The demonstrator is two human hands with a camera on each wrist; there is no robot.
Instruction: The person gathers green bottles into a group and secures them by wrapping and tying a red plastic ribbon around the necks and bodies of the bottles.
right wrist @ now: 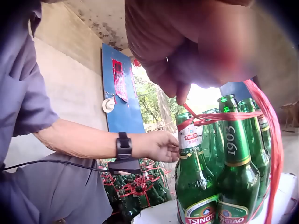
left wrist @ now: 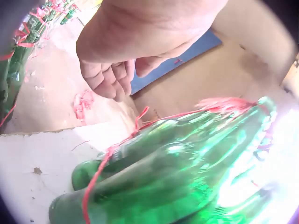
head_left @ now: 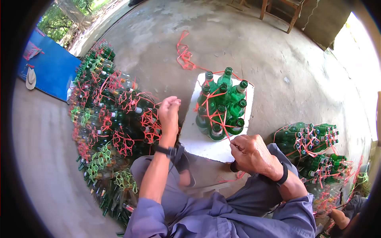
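Observation:
Several green glass beer bottles stand upright in a bunch on a white board. Red plastic twine criss-crosses between their necks and runs around the bunch. My right hand is at the near right of the bottles and pinches the twine, drawn in a line from the necks. In the right wrist view, a red strand also hangs down beside the labelled bottles. Left of the bunch, my left hand is raised with fingers loosely bent and nothing in them; the left wrist view shows its fingers above the bottles.
Many bottles bundled with red and green twine cover the floor on the left. More tied bundles stand at the right. Loose red twine trails over the concrete floor behind the board. A wooden chair is at the back.

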